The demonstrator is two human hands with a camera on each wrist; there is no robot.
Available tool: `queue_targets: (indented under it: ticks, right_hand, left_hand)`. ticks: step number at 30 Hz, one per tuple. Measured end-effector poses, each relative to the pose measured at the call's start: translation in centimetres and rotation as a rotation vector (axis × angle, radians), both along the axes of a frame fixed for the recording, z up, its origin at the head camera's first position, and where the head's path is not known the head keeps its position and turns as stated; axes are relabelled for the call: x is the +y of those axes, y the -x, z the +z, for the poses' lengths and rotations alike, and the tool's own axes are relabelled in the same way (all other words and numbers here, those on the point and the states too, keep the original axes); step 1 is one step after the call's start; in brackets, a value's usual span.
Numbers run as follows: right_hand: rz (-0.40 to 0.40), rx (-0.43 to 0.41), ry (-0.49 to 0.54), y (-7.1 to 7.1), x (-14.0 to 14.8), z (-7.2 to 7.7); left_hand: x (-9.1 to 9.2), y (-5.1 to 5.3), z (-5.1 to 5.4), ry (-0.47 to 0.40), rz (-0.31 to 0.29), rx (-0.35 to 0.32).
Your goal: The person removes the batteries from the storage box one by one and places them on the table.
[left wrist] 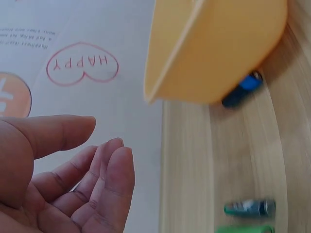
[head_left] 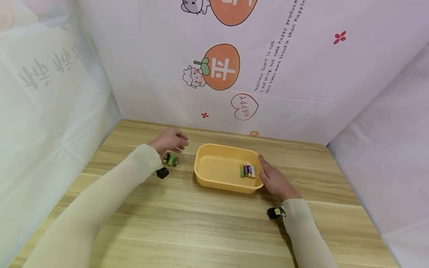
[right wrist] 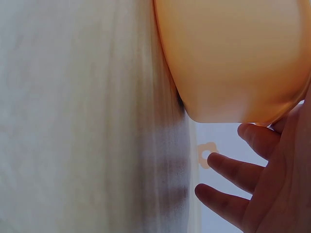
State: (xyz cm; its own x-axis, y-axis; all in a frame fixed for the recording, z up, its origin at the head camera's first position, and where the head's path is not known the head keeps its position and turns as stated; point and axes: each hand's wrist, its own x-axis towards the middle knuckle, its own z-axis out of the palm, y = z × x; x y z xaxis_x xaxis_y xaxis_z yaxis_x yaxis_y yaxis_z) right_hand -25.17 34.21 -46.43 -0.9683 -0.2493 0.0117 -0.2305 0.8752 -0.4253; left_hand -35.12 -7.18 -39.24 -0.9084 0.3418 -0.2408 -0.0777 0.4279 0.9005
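A yellow plastic basin [head_left: 219, 184] stands mid-table, with several batteries [head_left: 247, 171] in a row at its right end. My right hand [head_left: 277, 182] grips the basin's right rim; in the right wrist view its other fingers [right wrist: 233, 170] spread clear below the wall. My left hand [head_left: 171, 140] hovers left of the basin, fingers loosely bent and holding nothing. Beneath it three batteries [head_left: 171, 160] lie side by side: black-and-gold, green, and a smaller dark one. The left wrist view shows another battery [left wrist: 243, 89], dark with a blue band, against the basin's underside; the head view hides it.
The wood-grain table [head_left: 187, 223] meets a printed white cloth wall [head_left: 295, 111] just behind the basin. More white cloth [head_left: 50, 119] encloses the left and right sides. Black wrist cameras [head_left: 162, 172] hang under both forearms, the left one close to the loose batteries.
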Motion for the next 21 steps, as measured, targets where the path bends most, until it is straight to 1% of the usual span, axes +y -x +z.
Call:
queue_targets:
  ticks: [3, 7, 14, 21]
  right_hand:
    - [0.000, 0.005, -0.006, 0.0, 0.1, -0.1]
    - [0.002, 0.010, -0.001, 0.0, 0.0, -0.1]
    - [0.009, 0.005, 0.000, -0.1, -0.2, 0.1]
    - [0.016, 0.005, 0.006, -0.1, -0.1, 0.1]
  left_hand:
    - [1.2, -0.1, 0.3, -0.017, -0.012, -0.003]
    - [2.6, 0.0, 0.3, -0.032, -0.035, -0.002]
    - [4.9, -0.4, 0.5, -0.055, -0.076, -0.008]
    - [6.9, -0.7, 0.2, -0.084, -0.098, -0.014]
